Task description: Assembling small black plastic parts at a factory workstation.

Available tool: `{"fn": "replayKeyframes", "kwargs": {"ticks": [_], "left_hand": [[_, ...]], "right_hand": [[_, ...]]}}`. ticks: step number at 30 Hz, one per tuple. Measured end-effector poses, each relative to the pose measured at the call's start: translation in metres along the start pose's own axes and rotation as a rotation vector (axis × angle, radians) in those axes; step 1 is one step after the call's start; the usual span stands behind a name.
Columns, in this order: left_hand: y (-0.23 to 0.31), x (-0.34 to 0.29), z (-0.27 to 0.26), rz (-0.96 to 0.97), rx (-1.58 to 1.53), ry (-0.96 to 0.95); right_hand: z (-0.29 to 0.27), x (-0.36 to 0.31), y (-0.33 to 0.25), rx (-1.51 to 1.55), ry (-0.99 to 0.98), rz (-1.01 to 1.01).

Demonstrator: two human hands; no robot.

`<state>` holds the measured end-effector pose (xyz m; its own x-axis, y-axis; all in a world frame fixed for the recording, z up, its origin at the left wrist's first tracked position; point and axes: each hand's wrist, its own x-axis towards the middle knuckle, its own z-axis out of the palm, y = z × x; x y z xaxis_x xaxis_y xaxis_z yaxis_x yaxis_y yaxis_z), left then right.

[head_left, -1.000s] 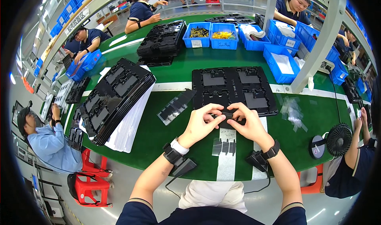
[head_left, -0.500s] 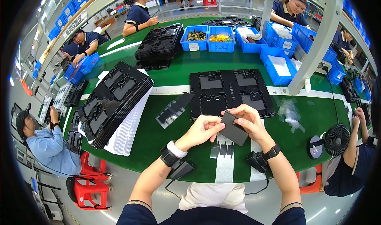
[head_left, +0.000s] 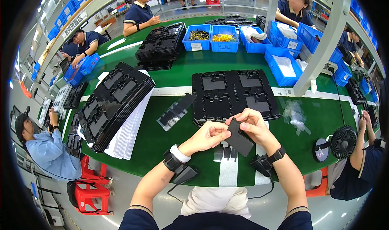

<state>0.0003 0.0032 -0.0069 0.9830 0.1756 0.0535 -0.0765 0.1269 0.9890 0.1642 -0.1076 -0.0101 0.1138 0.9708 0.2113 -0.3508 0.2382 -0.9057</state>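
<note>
A flat dark-grey rectangular piece (head_left: 240,139) is held tilted in front of me, above the green table. My left hand (head_left: 210,136) pinches its left edge between thumb and fingers. The fingers of my right hand (head_left: 253,125) grip its upper corner. Just beyond my hands lies a black moulded tray (head_left: 235,93) with grey rectangular pieces in its compartments. Below the held piece, dark strips on clear film (head_left: 225,153) lie on a white band of the table. To the left rests a sheet of film with dark strips (head_left: 176,111).
A tilted stack of black trays (head_left: 115,104) sits on white sheets at left. Clear film scraps (head_left: 296,116) and a black fan (head_left: 343,142) are at right. Blue bins (head_left: 225,47) stand at the back, near a grey post (head_left: 324,47). Co-workers sit around the table.
The held piece has turned slightly and my right fingers have shifted along its upper corner. Both hands stay in nearly the same place. The whole view has drifted slightly.
</note>
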Motion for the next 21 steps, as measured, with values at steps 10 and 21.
{"fn": "replayKeyframes", "kwargs": {"ticks": [10, 21], "left_hand": [[0.0039, 0.0013, 0.0037, 0.023, 0.008, 0.049], [0.0047, 0.0009, 0.0018, 0.031, -0.008, 0.022]], "right_hand": [[0.0089, -0.0003, -0.0058, 0.065, 0.024, 0.023], [0.0057, -0.0006, -0.0036, -0.018, -0.016, 0.06]]}}
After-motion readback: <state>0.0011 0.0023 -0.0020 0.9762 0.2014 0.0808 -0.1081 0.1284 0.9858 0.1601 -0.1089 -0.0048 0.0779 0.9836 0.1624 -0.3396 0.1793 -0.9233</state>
